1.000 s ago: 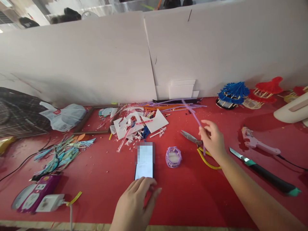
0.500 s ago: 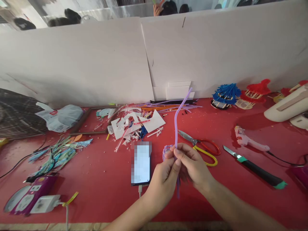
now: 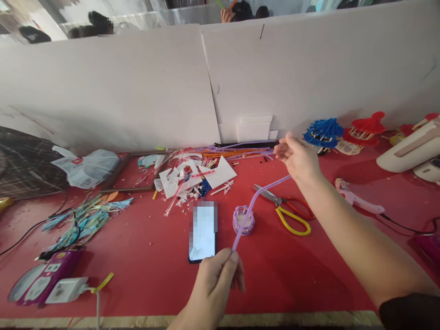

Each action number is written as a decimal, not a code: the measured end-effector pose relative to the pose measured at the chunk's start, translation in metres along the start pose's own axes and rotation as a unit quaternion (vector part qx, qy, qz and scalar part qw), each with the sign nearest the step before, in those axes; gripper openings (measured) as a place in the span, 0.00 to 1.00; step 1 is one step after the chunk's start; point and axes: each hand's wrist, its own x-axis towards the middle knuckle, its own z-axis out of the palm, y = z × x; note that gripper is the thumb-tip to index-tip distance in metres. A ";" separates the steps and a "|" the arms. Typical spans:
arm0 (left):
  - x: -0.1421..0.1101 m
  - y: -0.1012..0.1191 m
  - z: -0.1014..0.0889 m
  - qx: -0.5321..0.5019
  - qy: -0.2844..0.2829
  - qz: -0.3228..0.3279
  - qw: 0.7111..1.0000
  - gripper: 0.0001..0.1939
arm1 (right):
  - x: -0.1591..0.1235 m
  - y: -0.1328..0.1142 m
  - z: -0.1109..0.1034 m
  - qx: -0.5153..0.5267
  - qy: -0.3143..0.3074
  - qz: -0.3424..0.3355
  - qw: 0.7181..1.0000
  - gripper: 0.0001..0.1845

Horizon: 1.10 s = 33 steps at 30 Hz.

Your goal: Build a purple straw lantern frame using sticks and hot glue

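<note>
My left hand [image 3: 216, 279] pinches the near end of a long purple straw [image 3: 256, 199] that rises and bends toward the right. My right hand [image 3: 299, 158] is stretched out over the far side of the red table [image 3: 144, 270], fingers apart, just short of a pile of purple and orange straws [image 3: 237, 151] along the white partition. The bent straw's far end passes under that wrist. A small purple woven ring [image 3: 243, 220] sits behind the straw, beside a phone [image 3: 203, 233] lying flat.
Red-and-yellow scissors [image 3: 288, 213], a pink glue gun [image 3: 355, 199], white card scraps [image 3: 195, 176], blue and red straw lanterns [image 3: 343, 133], teal straw bundle [image 3: 85, 220], a purple power strip [image 3: 37, 284] and a plastic bag [image 3: 85, 167] lie around. Other people's heads show beyond the partition.
Both hands held the purple straw upright together; now the right hand has let go and reached to the far straw pile. The left hand has drawn back toward me with the straw.
</note>
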 end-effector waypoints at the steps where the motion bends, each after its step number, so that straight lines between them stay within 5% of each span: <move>1: 0.000 -0.002 -0.003 -0.017 0.030 -0.001 0.999 0.24 | 0.005 0.003 0.002 -0.052 -0.005 -0.026 0.998 0.21; 4: 0.002 -0.005 -0.016 -0.070 0.113 -0.013 0.991 0.23 | 0.003 0.021 0.013 -0.181 -0.073 -0.046 0.980 0.20; 6: 0.006 -0.003 -0.025 -0.093 0.155 -0.017 0.983 0.23 | -0.010 0.033 0.023 -0.215 -0.160 -0.010 0.963 0.42; 7: 0.007 -0.002 -0.029 -0.096 0.167 -0.015 0.981 0.23 | -0.018 0.037 0.028 -0.227 -0.208 0.006 0.951 0.45; 10: 0.012 0.005 -0.035 -0.049 0.171 -0.002 0.984 0.23 | -0.049 0.041 0.043 -0.219 -0.340 0.043 0.914 0.29; 14: 0.013 0.011 -0.031 0.112 0.084 0.030 0.990 0.22 | -0.088 0.033 0.056 -0.154 -0.430 0.096 0.884 0.25; 16: 0.011 0.010 -0.028 0.180 0.043 0.045 0.982 0.22 | -0.099 0.029 0.055 -0.083 -0.400 0.143 0.901 0.22; 20: -0.001 -0.003 -0.033 0.327 0.058 0.046 0.942 0.17 | -0.096 0.030 0.027 0.012 -0.218 0.189 0.957 0.22; 26: -0.026 -0.021 -0.051 0.544 0.054 -0.157 0.822 0.11 | -0.080 0.039 -0.037 0.003 -0.072 0.165 0.984 0.19; 33: -0.025 -0.017 -0.042 0.525 -0.016 -0.209 0.825 0.06 | -0.090 0.044 -0.050 0.002 -0.041 0.165 0.985 0.17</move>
